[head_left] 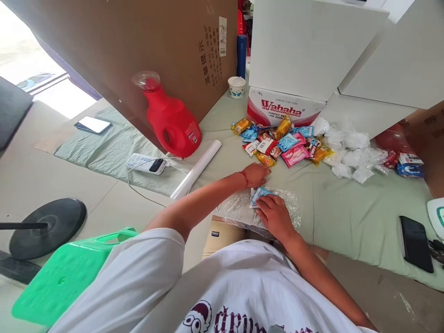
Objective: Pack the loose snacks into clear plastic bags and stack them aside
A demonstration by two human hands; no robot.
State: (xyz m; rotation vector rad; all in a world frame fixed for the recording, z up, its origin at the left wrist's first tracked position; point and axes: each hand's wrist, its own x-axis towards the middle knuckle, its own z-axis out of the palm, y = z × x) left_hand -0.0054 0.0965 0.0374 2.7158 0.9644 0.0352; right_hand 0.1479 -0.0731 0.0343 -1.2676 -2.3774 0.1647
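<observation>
My right hand (275,215) lies curled on a blue and white snack packet (259,193) that sits in or on a clear plastic bag (243,208) in front of me; its fingers press the packet. My left hand (255,174) reaches forward over the green cloth (333,208), fingers bent, at the near edge of a pile of snack packets (280,141), next to an orange packet (266,159). Whether it grips anything is hidden. The bag rests partly on a tan box (220,234).
A red jug (171,118), a white roll (197,169), a power bank (147,164), a Wahaha box (282,107), crumpled clear bags (350,152), two phones (93,124) (415,243), a green stool (69,275) and big cardboard (138,46) and white boxes (312,41) surround me.
</observation>
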